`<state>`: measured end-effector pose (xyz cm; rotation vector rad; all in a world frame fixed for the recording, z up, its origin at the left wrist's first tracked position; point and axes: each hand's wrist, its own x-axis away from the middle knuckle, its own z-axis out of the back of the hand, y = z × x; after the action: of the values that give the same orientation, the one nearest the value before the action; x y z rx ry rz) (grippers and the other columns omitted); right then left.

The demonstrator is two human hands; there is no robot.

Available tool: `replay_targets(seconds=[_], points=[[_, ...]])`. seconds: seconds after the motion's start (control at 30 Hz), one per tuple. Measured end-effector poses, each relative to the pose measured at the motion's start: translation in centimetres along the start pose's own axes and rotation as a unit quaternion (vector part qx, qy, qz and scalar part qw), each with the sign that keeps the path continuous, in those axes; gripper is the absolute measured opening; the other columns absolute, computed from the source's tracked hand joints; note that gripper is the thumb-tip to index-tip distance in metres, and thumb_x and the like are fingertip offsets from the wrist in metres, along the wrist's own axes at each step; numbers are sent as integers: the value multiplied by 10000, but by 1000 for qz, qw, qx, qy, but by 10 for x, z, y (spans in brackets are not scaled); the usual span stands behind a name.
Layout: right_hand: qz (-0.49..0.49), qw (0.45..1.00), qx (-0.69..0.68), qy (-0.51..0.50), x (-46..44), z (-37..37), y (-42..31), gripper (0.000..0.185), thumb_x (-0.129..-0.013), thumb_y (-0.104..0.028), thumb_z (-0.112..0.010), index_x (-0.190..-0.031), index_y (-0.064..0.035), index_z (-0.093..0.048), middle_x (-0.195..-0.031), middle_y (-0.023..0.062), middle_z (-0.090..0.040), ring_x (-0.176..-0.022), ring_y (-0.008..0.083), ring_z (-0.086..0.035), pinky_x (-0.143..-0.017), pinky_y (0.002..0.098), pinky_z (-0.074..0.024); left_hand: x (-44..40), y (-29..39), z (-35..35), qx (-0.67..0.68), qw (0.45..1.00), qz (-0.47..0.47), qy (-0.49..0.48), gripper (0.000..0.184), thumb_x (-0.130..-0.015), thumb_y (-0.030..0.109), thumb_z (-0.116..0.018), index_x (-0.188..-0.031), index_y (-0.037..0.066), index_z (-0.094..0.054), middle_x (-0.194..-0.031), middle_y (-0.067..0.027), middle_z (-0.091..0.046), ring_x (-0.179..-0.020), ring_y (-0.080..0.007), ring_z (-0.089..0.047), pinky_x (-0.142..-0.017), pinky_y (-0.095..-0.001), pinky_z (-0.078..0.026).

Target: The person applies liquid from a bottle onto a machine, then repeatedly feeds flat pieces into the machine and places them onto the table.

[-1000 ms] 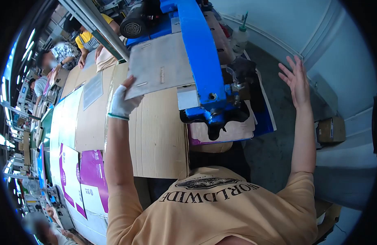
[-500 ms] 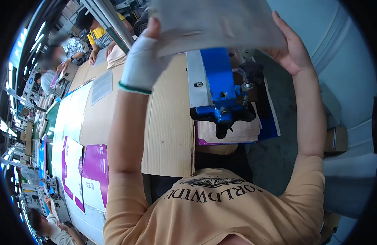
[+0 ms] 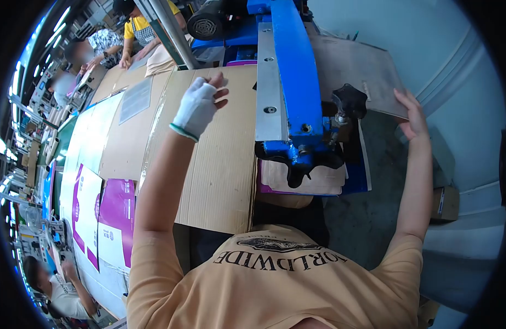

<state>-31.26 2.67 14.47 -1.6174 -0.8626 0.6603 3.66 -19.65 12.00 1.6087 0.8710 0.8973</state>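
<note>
My right hand (image 3: 412, 112) grips the near right corner of a greyish, see-through flat sheet (image 3: 368, 71), thumb below and fingers over the edge. The sheet's left part passes behind the blue arm of a machine (image 3: 297, 60). Over the brown cardboard (image 3: 220, 148) left of the machine, my left hand (image 3: 199, 104) wears a white glove with bare fingertips. Its fingers are loosely bent and apart, with nothing seen in them. Black star-shaped knobs (image 3: 349, 102) sit on the machine's near end. Below it lies a stack of pale beige pieces (image 3: 305, 178).
A motor-like black part (image 3: 206, 26) stands behind the cardboard. Purple-and-white printed sheets (image 3: 117, 211) and a clear sheet (image 3: 136, 101) lie to the left. Several people work along the left side, one in a yellow top (image 3: 133, 33). A metal post (image 3: 166, 33) rises nearby.
The grey sheet, held up by both hands before, is now lower and further right, behind the blue arm. My left hand has let go of it and come down over the cardboard.
</note>
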Motion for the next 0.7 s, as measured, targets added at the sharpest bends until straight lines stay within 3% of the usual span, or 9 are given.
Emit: replay_targets(seconds=[0.03,0.17,0.27,0.37,0.4,0.47,0.53,0.57,0.7], points=[[1,1000,-11,-19,1,-9,2,347,-770,-206,-577,-1065,-35,-510,-964,36,-544,-857,110,-523,-707,253,-421,-3,-5,-2,12,1000,14,-13,281,-805,314,-552,-929,72,-482,-982,-61,-532,-805,-160,-501,-710,-317,-422],[-80,995,46,-28,14,-40,0,731,-810,-425,-497,-1310,-27,-141,-1204,126,-419,-1065,224,-456,-844,350,-387,-10,-15,-14,74,992,84,-53,292,-790,390,-550,-829,105,-502,-851,-34,-540,-744,-147,-492,-654,-294,-413],[-8,992,109,58,2,-17,24,837,-808,-513,-433,-1325,-59,46,-1355,156,-184,-1206,305,-293,-927,426,-306,-17,-20,-14,142,971,163,-98,326,-774,444,-542,-726,123,-515,-785,-24,-551,-706,-157,-490,-623,-275,-397],[52,994,54,74,18,1,31,771,-837,-455,-421,-1332,-83,39,-1390,146,7,-1255,335,-156,-971,472,-227,-15,-22,-15,198,953,195,-117,324,-769,441,-548,-789,118,-541,-826,-41,-567,-681,-166,-485,-611,-274,-391],[58,995,27,77,24,12,38,721,-852,-417,-411,-1333,-83,12,-1387,148,-12,-1250,335,-172,-976,476,-220,-28,-35,-7,248,937,199,-146,293,-782,380,-556,-882,105,-555,-869,-61,-565,-746,-190,-510,-664,-290,-419],[59,996,-28,63,36,45,58,638,-873,-348,-398,-1330,-82,-41,-1382,149,-36,-1243,341,-191,-981,483,-217,-21,-40,-3,144,978,30,-149,248,-769,298,-581,-883,81,-542,-877,-56,-558,-775,-178,-504,-734,-290,-409],[51,994,-67,74,49,74,76,578,-874,-314,-401,-1318,-81,-114,-1378,147,-47,-1235,356,-198,-982,483,-229,-12,-34,7,180,974,47,-130,226,-758,210,-582,-915,55,-531,-916,-63,-553,-830,-177,-499,-795,-294,-399],[45,991,-94,81,54,94,86,574,-875,-320,-392,-1321,-93,-110,-1377,155,-29,-1234,361,-193,-984,482,-228,-8,-26,16,278,943,139,-114,232,-753,163,-571,-946,41,-527,-951,-74,-550,-871,-181,-497,-821,-298,-395],[28,985,-77,153,77,120,97,565,-875,-326,-384,-1327,-100,-134,-1372,184,15,-1221,344,-220,-998,417,-247,-19,-40,53,353,923,128,-84,143,-718,91,-590,-838,33,-540,-867,-80,-537,-860,-175,-526,-794,-313,-436]])
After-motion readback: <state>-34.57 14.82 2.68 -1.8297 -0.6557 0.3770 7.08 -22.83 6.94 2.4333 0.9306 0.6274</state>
